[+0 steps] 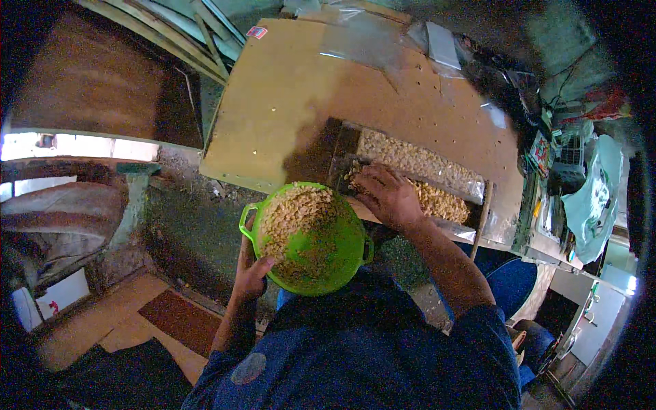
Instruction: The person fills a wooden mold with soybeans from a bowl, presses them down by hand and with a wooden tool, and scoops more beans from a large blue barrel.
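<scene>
A bright green plastic bowl [350, 256] with side handles sits tilted at the table's front edge, part filled with small pale-brown pieces [301, 209] that look like shelled nuts. Around its left rim my left hand [253, 275] is closed, thumb on the outside near the top edge. My right hand [391, 195] lies palm down with fingers stretched over the front row of a long dark frame [347, 142]. Golden-brown pieces [439, 202] fill that row to the hand's right. Behind it, a second row of paler pieces [417, 158] seems to be under clear plastic.
The wooden table [273, 89] stretches away beyond the frame, with clear plastic sheets [362, 41] at its far side. A thin stick [483, 219] rests at the frame's right end. Farther right are a grey basket [569, 154] and a pale green plastic bag [593, 198].
</scene>
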Motion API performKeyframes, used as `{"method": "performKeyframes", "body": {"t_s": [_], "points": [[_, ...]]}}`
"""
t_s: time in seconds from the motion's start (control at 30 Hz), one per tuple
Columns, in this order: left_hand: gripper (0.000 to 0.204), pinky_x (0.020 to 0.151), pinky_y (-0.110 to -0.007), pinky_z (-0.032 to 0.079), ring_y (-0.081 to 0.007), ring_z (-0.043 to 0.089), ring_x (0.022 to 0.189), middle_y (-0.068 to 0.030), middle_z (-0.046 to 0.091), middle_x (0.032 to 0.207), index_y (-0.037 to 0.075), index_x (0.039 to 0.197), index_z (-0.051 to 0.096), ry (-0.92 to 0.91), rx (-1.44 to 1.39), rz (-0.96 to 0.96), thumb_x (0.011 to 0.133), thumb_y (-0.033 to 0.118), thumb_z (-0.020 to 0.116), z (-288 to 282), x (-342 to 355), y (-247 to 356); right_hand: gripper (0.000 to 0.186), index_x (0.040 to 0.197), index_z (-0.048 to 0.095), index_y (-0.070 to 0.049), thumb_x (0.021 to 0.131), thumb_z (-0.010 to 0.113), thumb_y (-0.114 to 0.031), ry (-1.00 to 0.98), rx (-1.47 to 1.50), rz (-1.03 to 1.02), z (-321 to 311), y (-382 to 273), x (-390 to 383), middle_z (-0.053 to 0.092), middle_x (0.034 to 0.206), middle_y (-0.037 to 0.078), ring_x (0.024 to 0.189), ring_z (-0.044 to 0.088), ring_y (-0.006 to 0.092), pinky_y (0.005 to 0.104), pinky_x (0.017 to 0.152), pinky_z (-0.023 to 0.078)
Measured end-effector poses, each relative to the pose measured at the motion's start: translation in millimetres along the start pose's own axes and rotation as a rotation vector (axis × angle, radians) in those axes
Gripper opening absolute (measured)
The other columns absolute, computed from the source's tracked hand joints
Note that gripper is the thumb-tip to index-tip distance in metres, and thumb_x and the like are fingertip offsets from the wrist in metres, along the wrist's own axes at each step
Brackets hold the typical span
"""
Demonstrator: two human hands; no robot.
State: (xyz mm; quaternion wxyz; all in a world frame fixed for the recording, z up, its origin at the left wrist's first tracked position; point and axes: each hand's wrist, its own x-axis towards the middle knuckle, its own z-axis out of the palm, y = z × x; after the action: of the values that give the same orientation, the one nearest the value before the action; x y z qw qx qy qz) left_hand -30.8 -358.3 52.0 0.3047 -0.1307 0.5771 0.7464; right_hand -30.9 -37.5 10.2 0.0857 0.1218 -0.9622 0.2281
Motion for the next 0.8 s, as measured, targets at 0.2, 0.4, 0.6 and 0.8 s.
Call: {"method": "performKeyframes", "body": {"t_s": [0.2, 0.4, 0.6, 0.8], "points": [[0.098, 0.105, -0.042, 0.035, -0.0295, 0.041, 0.128, -0.0156, 0.037, 0.142, 0.003, 0.146, 0.014, 0.011, -0.003, 0.007, 0.071, 0.026, 0.072, -7.3, 0.0, -7.5, 0.025, 0.103, 0.060, -0.005, 0.081, 0.063, -0.016, -0.037, -0.047, 0.160, -13.6, 11.0, -17.1, 0.060, 0.109, 0.013, 0.104, 0.055, 0.0338, 0.0437, 0.091, 0.046], [0.096, 0.105, -0.042, 0.035, -0.0294, 0.042, 0.127, -0.0155, 0.038, 0.140, 0.005, 0.146, 0.015, -0.020, -0.001, 0.020, 0.071, 0.027, 0.071, -1.5, -1.1, -6.2, 0.028, 0.105, 0.061, -0.005, 0.083, 0.060, -0.021, -0.054, -0.017, 0.077, -13.7, 12.3, -18.0, 0.059, 0.116, 0.011, 0.110, 0.052, 0.0331, 0.0440, 0.097, 0.042], [0.092, 0.104, -0.042, 0.037, -0.0299, 0.042, 0.127, -0.0149, 0.039, 0.141, 0.008, 0.147, 0.016, -0.028, -0.037, 0.035, 0.072, 0.020, 0.069, -3.7, -0.2, -14.3, 0.029, 0.107, 0.060, -0.007, 0.082, 0.062, -0.020, -0.073, -0.064, 0.091, -13.5, 29.0, -37.5, 0.058, 0.116, 0.012, 0.110, 0.052, 0.0345, 0.0446, 0.096, 0.042], [0.087, 0.103, -0.041, 0.038, -0.0288, 0.044, 0.126, -0.0137, 0.039, 0.141, 0.007, 0.147, 0.016, -0.006, -0.032, 0.021, 0.074, 0.014, 0.065, -11.5, -1.9, -27.6, 0.029, 0.106, 0.060, -0.009, 0.081, 0.064, -0.023, -0.008, 0.034, 0.207, -21.1, 28.4, -43.7, 0.058, 0.113, 0.012, 0.106, 0.053, 0.0352, 0.0453, 0.094, 0.043]]}}
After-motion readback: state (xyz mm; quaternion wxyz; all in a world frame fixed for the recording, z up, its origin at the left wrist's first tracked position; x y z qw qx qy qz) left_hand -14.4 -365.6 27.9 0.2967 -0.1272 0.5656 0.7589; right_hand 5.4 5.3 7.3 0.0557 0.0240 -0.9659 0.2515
